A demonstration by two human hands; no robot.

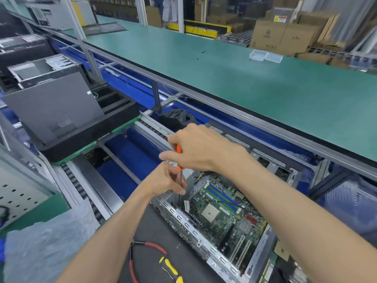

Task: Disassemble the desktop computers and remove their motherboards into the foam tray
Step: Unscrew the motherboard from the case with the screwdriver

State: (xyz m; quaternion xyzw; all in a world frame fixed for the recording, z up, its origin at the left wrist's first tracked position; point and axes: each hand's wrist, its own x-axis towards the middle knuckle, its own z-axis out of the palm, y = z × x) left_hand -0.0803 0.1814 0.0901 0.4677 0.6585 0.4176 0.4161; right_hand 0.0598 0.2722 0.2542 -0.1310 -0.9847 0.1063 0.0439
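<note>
Green worktop spans the background. Foam tray (120,117) sits at left. Left hand (169,180) pinches the screwdriver (180,176) shaft; right hand (195,148) grips its handle. Shaft stands upright, tip down at the motherboard's (226,217) near-left corner inside the case (183,219).

arms: both were bare all the way up to the frame edge, no sleeves showing
left hand (169,178): bare, no glove, no ring that I could spot
right hand (195,148): same deal, bare, no watch
</note>
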